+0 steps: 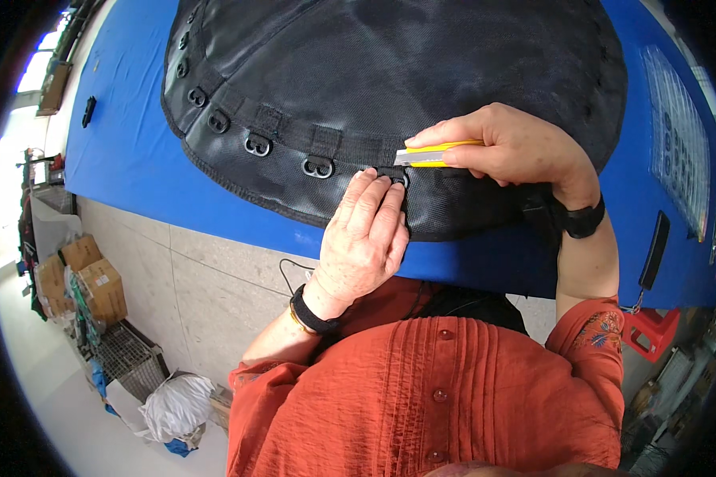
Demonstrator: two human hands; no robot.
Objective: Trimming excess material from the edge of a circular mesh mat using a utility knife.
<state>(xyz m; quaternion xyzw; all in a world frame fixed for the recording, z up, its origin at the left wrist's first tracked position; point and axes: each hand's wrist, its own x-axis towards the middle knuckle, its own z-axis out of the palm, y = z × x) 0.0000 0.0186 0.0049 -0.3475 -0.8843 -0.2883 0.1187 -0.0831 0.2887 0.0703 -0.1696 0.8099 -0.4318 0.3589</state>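
Observation:
A large rounded black woven mat (453, 71) lies before me, with webbing tabs and metal rings (257, 145) along its near and left edge. My right hand (525, 143) grips a yellow utility knife (463, 146). Its blade is out and points left, with the tip at the black webbing strip (366, 149). Just below that tip, my left hand (362, 242) lies on the mat with its fingers stretched out close together. The fingertips press on the webbing beside a metal ring (406, 180), which they partly cover. Another ring (318, 168) lies to the left of these fingers.
The mat rests on a blue-covered table (127, 119). On the right are a clear plastic sheet (676, 135) with dark shapes and a long black object (655, 250). A small black item (89, 111) lies far left. Cardboard boxes (99, 286) and a red stool (652, 330) stand below.

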